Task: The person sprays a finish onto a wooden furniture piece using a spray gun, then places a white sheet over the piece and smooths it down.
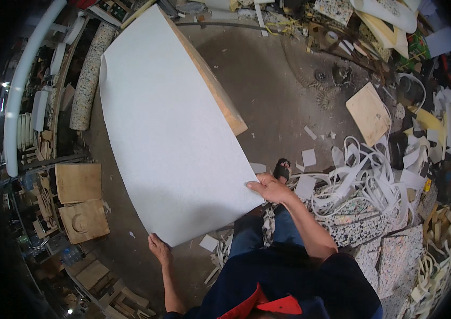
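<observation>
A large white sheet (175,133) stretches away from me, its far end narrowing toward the upper left. My left hand (159,249) grips its near left corner, fingers closed round the edge. At the near right corner my right hand (270,188) pinches the sheet, with the thumb on top and the other fingers underneath. Beneath the sheet, a wooden board or tabletop (230,118) shows along the right side; the rest of it is covered. The near part of the sheet sags slightly between my hands.
Tangled white strips (350,183) and speckled foam slabs (353,215) lie on the right. A wooden panel (369,112) rests on the floor. Left are two wooden boards (79,183), a speckled foam roll (91,77) and a long white tube (20,101). Scraps litter the floor.
</observation>
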`<state>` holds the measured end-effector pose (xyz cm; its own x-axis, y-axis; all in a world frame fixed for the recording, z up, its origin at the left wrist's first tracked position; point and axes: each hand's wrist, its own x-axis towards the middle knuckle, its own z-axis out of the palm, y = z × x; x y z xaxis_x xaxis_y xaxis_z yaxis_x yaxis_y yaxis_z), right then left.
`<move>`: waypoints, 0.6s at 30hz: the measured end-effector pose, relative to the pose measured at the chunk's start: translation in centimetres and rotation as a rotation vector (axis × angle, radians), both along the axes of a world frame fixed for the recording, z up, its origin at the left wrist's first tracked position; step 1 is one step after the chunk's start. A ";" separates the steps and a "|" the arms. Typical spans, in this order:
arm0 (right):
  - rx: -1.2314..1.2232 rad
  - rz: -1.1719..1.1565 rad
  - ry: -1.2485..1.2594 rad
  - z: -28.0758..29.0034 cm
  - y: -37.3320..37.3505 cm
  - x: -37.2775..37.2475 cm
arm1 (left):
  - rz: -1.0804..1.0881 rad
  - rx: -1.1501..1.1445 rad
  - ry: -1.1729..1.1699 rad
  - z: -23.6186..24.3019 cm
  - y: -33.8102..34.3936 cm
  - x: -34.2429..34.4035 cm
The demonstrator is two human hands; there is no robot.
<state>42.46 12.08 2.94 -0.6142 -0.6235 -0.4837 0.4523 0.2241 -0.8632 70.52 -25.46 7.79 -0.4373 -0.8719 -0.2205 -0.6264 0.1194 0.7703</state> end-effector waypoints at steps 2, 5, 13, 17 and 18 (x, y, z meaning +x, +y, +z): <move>0.035 0.006 -0.026 0.1 0.8 -0.3 | -0.044 -0.079 -0.037 -1.2 0.3 0.2; 0.065 0.023 -0.089 0.2 1.7 -1.1 | -0.082 -0.171 -0.101 -2.3 0.8 0.3; 0.047 0.034 -0.066 -1.3 2.3 -2.6 | -0.093 -0.193 -0.113 -3.2 3.5 -1.0; 0.102 0.085 -0.078 -1.6 2.3 -3.3 | -0.075 -0.203 -0.133 -4.5 3.8 -1.3; 0.134 0.096 -0.088 -1.6 2.4 -3.4 | -0.076 -0.220 -0.143 -4.8 3.8 -1.3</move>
